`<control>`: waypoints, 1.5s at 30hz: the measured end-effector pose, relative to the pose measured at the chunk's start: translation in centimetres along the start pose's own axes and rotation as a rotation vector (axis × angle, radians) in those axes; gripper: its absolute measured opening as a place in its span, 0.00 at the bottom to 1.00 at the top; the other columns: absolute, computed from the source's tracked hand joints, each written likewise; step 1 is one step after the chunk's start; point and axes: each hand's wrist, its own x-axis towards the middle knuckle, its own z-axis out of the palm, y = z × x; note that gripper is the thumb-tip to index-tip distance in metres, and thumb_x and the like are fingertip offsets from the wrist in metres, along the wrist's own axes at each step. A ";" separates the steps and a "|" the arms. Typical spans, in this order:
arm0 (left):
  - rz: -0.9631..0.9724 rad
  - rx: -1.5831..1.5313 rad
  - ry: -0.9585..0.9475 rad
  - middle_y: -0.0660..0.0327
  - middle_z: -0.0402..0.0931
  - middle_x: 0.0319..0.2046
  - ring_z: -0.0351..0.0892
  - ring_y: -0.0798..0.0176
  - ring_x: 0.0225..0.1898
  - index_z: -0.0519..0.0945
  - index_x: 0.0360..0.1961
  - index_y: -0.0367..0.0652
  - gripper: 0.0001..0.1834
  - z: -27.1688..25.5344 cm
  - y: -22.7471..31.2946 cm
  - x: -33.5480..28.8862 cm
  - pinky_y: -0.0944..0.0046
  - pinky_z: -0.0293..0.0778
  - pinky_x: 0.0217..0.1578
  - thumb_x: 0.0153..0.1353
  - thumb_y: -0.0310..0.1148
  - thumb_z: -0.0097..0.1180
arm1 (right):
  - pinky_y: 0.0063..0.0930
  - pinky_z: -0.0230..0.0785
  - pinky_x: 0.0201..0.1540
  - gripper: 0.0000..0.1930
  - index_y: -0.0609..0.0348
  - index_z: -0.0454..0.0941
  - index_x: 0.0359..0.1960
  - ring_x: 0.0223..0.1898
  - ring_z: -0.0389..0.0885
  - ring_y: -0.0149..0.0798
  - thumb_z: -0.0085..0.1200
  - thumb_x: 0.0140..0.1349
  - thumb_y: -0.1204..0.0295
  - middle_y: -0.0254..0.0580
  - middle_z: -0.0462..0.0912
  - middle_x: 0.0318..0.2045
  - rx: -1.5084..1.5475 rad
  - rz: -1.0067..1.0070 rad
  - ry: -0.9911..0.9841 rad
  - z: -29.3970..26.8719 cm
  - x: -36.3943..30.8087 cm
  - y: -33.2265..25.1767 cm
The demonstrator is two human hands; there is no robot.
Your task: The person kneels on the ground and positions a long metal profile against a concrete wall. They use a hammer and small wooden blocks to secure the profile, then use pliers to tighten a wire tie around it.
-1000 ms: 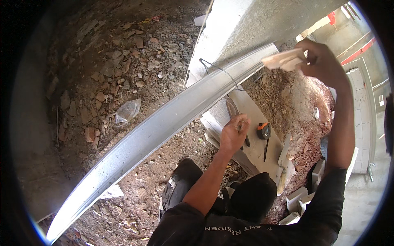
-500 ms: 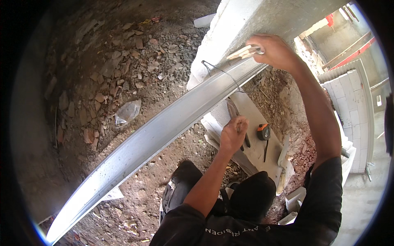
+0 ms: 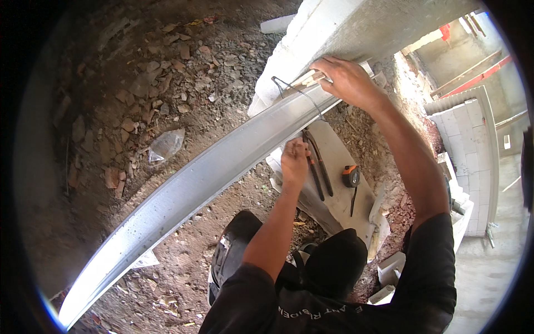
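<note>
A long silvery metal channel runs diagonally from the lower left up to a rough concrete beam. My right hand is closed around a pale wooden strip at the channel's upper end. Across the channel there loops a thin dark wire. My left hand is a loose fist just below the channel's lower edge; what its fingers hold, if anything, is hidden. Right beside it, pincers with dark and orange handles lie on a grey slab. An orange and black tape measure rests there too.
The concrete beam slants across the top. Rubble and a clear plastic bag lie on the dirt at left. Pale blocks are stacked at right. Below the slab shows a dark cap.
My right hand has slid left and down along the channel with the wooden strip, closer to the wire. My left hand has moved up and left off the pincers, whose handles now show.
</note>
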 end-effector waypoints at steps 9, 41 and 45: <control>-0.092 -0.376 -0.126 0.60 0.78 0.37 0.79 0.66 0.34 0.73 0.47 0.44 0.19 1.1 1.9 6.1 0.68 0.75 0.32 0.69 0.47 0.42 | 0.39 0.75 0.42 0.17 0.56 0.74 0.47 0.40 0.80 0.47 0.56 0.54 0.75 0.43 0.77 0.39 -0.021 0.005 0.104 0.5 -0.2 -0.9; -0.124 -1.002 -0.249 0.57 0.75 0.50 0.74 0.58 0.52 0.73 0.52 0.43 0.18 0.9 2.6 11.0 0.55 0.69 0.56 0.67 0.41 0.42 | 0.39 0.71 0.48 0.19 0.63 0.77 0.42 0.43 0.81 0.50 0.63 0.52 0.64 0.53 0.82 0.38 0.320 0.640 -0.124 1.9 2.0 -1.1; -0.133 -0.990 -0.229 0.57 0.74 0.51 0.74 0.58 0.52 0.73 0.52 0.43 0.19 1.0 3.0 10.8 0.55 0.68 0.56 0.67 0.41 0.42 | 0.39 0.71 0.49 0.20 0.63 0.77 0.43 0.44 0.81 0.50 0.63 0.51 0.64 0.53 0.82 0.41 0.234 0.722 -0.137 1.7 2.2 -2.9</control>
